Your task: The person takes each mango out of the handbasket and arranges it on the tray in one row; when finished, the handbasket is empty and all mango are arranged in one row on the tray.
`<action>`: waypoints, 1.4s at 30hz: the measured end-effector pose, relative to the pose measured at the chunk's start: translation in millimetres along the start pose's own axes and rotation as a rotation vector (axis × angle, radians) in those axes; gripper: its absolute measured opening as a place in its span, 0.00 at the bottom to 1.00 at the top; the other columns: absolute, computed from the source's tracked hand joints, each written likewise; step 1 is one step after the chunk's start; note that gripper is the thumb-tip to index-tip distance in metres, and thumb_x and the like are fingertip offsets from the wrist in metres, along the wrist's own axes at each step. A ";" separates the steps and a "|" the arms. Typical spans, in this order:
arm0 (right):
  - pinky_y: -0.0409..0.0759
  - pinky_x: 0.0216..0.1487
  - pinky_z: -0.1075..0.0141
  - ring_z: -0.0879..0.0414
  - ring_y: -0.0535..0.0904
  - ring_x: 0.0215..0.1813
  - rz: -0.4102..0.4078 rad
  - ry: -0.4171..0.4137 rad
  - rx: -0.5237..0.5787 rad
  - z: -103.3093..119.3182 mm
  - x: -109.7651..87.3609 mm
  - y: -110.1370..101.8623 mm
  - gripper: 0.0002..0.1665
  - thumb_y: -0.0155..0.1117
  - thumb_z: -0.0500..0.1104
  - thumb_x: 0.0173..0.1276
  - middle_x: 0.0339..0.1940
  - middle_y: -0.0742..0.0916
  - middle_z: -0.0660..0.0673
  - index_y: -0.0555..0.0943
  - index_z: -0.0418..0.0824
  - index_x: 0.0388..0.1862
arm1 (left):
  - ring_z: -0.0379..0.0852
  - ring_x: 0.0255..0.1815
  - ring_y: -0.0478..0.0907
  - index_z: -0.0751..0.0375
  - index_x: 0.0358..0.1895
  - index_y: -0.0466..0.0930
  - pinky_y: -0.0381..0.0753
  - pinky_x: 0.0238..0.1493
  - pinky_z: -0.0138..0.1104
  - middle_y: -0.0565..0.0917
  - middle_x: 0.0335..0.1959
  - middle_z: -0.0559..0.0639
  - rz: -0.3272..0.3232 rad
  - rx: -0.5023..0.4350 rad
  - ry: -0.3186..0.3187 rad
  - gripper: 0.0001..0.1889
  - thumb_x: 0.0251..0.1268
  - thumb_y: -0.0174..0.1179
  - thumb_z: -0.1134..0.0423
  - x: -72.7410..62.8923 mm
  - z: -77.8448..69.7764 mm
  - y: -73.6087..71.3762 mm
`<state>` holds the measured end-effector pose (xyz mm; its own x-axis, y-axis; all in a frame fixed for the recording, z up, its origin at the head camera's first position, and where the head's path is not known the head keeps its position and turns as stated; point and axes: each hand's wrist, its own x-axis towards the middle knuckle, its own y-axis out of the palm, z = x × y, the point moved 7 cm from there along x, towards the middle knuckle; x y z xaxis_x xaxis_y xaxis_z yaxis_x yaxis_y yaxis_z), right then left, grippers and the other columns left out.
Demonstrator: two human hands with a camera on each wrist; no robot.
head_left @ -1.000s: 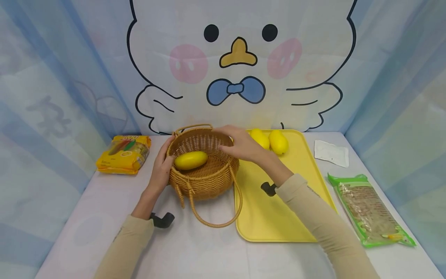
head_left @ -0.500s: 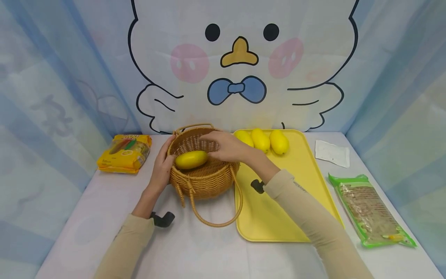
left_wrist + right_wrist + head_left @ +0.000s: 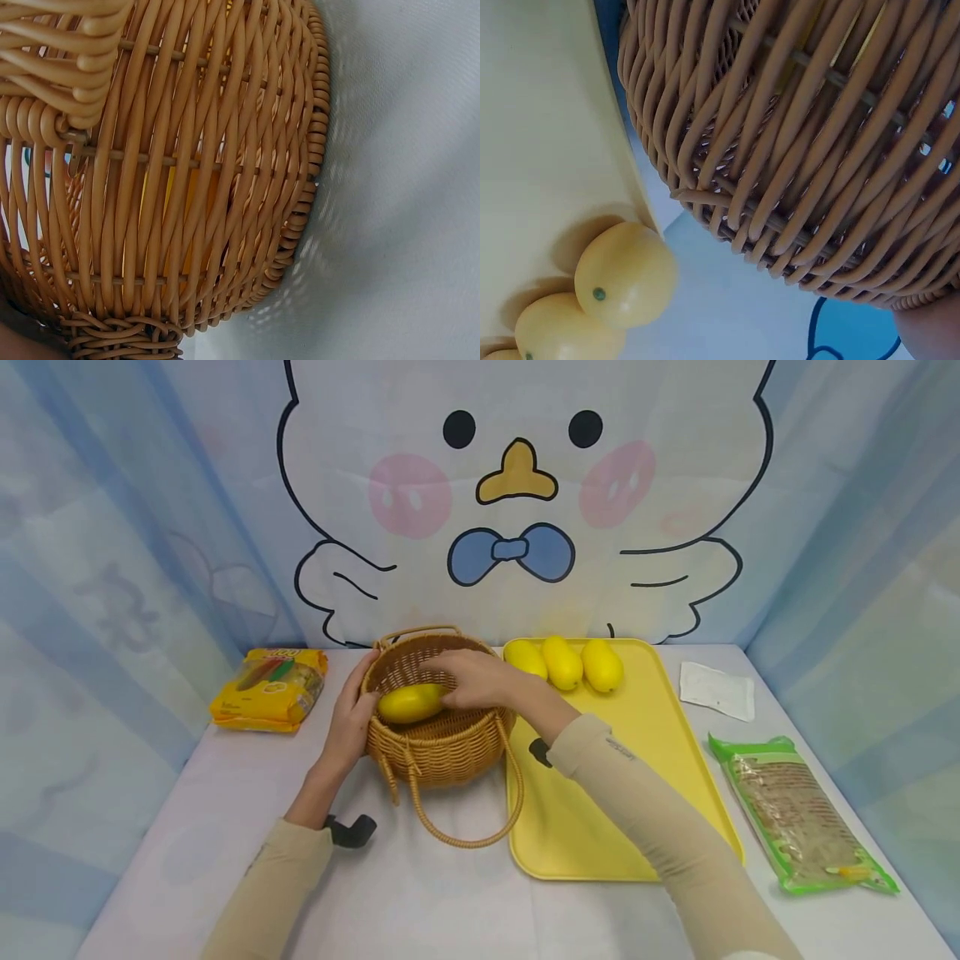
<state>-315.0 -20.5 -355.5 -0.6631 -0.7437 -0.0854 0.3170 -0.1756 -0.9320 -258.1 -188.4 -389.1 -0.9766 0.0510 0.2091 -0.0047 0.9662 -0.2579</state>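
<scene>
In the head view a wicker basket (image 3: 435, 760) stands left of the yellow tray, its mouth tilted toward me. My left hand (image 3: 348, 722) grips its left rim, thumb at the inner side. An oval yellow fruit (image 3: 410, 703) lies inside. My right hand (image 3: 480, 681) reaches over the right rim into the mouth; its fingers extend above and behind the fruit, while the thumb is at the fruit's right end. Woven basket wall (image 3: 202, 165) fills most of the left wrist view. From the right wrist, the basket's weave (image 3: 802, 150) hides the fingers.
Several similar yellow fruits (image 3: 562, 664) sit at the back of the yellow tray (image 3: 600, 810). A yellow food packet (image 3: 270, 689) is at left. To the right are a white sachet (image 3: 716, 691) and a green-edged clear bag (image 3: 798, 814). The basket's looped handle (image 3: 465, 843) hangs forward.
My right hand has moved left and deeper into the basket's mouth, up to the fruit. Another fruit on the tray has come into sight behind it. The left hand keeps its grip.
</scene>
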 end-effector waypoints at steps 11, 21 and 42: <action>0.65 0.77 0.54 0.50 0.66 0.77 0.111 -0.012 -0.048 1.2 16.0 12.4 0.36 0.63 0.45 0.69 0.74 0.74 0.47 0.68 0.47 0.75 | 0.54 0.81 0.50 0.56 0.80 0.49 0.52 0.78 0.57 0.52 0.82 0.50 0.004 0.014 0.011 0.32 0.73 0.37 0.67 -6.7 -18.6 2.0; 0.60 0.79 0.54 0.50 0.63 0.78 0.145 -0.023 -0.075 4.2 24.8 19.2 0.37 0.64 0.44 0.68 0.76 0.71 0.47 0.67 0.48 0.76 | 0.52 0.81 0.50 0.56 0.80 0.51 0.53 0.79 0.53 0.52 0.82 0.53 0.000 0.019 0.008 0.32 0.73 0.39 0.67 -6.3 -17.1 0.5; 0.64 0.77 0.55 0.52 0.67 0.75 0.228 -0.063 -0.068 6.3 32.1 32.5 0.38 0.64 0.43 0.66 0.74 0.73 0.49 0.67 0.56 0.76 | 0.45 0.82 0.49 0.42 0.80 0.51 0.52 0.80 0.51 0.52 0.81 0.39 -0.018 0.012 0.023 0.33 0.73 0.40 0.64 4.7 19.2 -1.9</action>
<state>-321.7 -54.2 -386.3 -0.5355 -0.7979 -0.2767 0.4058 0.0442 -0.9129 -266.8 -194.9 -405.8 -0.9711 0.0395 0.2355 -0.0251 0.9639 -0.2652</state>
